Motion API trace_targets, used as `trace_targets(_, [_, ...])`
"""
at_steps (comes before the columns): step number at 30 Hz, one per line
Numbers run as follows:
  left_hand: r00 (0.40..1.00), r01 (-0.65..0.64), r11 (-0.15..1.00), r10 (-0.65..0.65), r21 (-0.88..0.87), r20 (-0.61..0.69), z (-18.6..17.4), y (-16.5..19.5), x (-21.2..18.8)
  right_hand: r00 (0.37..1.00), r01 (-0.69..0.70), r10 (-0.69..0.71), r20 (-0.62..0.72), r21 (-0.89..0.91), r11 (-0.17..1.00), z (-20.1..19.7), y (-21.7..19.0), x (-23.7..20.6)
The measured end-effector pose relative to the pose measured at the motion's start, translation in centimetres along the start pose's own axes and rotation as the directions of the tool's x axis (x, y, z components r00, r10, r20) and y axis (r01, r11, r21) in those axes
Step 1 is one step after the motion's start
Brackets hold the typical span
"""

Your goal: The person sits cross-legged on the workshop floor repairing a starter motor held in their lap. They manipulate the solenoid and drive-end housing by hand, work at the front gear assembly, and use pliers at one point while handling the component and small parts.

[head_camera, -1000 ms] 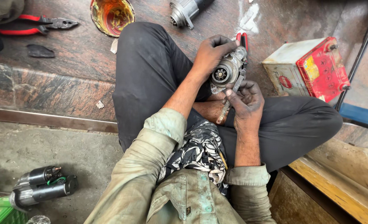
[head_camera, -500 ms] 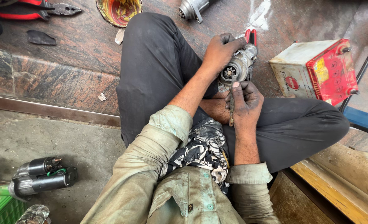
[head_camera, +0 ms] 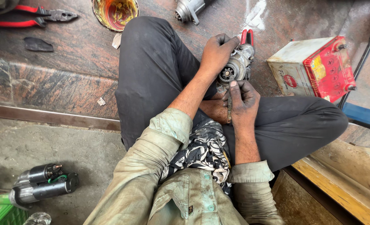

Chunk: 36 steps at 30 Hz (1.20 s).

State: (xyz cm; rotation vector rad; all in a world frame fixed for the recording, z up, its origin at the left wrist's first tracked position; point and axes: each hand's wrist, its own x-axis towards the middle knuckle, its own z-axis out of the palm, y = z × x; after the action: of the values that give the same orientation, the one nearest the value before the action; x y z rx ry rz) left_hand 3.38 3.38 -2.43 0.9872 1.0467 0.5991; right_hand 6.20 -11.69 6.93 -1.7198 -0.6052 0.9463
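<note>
- Starter [head_camera: 238, 66] gripped over lap, left hand [head_camera: 216, 52] clamped around housing, pinion end facing up.
- Right hand [head_camera: 243, 100] closed on thin tool [head_camera: 229, 106], tip at pinion nose.
- Still assembled; work on nose looks unfinished.
- Battery [head_camera: 314, 66], pliers [head_camera: 35, 16], bowl [head_camera: 115, 12] nearby on floor.
- Versus earlier: starter tilted slightly, tool raised closer.

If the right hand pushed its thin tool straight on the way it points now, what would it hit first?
The right hand holds a thin dark tool pointing up toward the gear end of the starter motor gripped by the left hand. It would likely meet that gear end first; depth is hard to judge, and the tip may already be touching.
</note>
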Motion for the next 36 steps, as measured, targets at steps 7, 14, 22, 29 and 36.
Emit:
trace_targets(7, [1.000, -0.022, 1.000, 0.022, 0.020, -0.017, -0.1, 0.8, -0.2, 1.000, 0.010, -0.010, -0.008, -0.005, 1.000, -0.2, 0.2, 0.1])
trace_targets(14, [1.000, -0.021, 0.998, 0.022, 0.056, -0.015, -0.2, 1.3, -0.4, 1.000, 0.006, -0.006, -0.010, -0.020, 1.000, -0.3, 0.4, 0.1])
trace_targets(22, [0.999, -0.022, 0.998, 0.023, 0.065, -0.022, -0.3, 1.5, -0.6, 1.000, 0.001, -0.002, -0.016, -0.053, 0.999, -0.3, 0.1, 0.2])
trace_targets(29, [0.999, -0.036, 0.997, 0.037, 0.069, -0.019, -0.5, 2.1, -1.0, 0.999, -0.020, 0.019, -0.027, -0.027, 0.999, -0.2, -0.2, 0.1])
trace_targets(36, [0.996, -0.086, 0.968, 0.089, 0.237, -0.003, -1.3, 4.1, -2.6, 0.999, -0.021, 0.020, -0.027, -0.037, 0.999, -0.4, -0.1, 0.2])
